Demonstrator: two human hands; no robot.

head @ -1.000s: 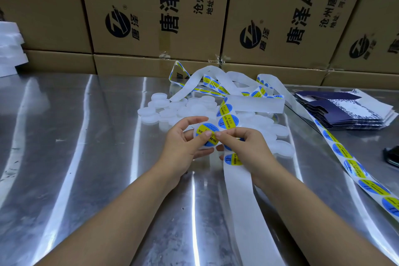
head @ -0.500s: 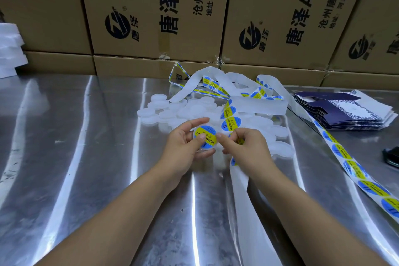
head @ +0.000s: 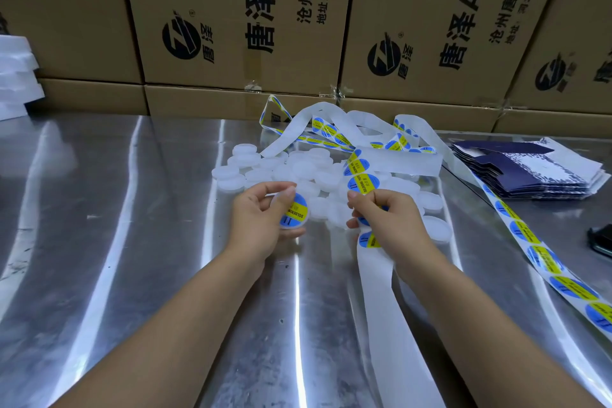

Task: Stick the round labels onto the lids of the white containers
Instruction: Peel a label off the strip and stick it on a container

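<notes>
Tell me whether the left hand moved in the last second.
Yes. The left hand, holding the labelled container, shifted left against the unmoved pile of white containers, away from the right hand gripping the label strip.

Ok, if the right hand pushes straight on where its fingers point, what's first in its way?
Likely the pile of white containers just beyond the right hand, though depth is unclear.

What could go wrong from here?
The right hand pinches the label strip right by a label, which may crease or stick to a finger. The strip loops over the pile of white containers, so pulling may scatter some. The labelled container in the left hand could get mixed into that pile.
</notes>
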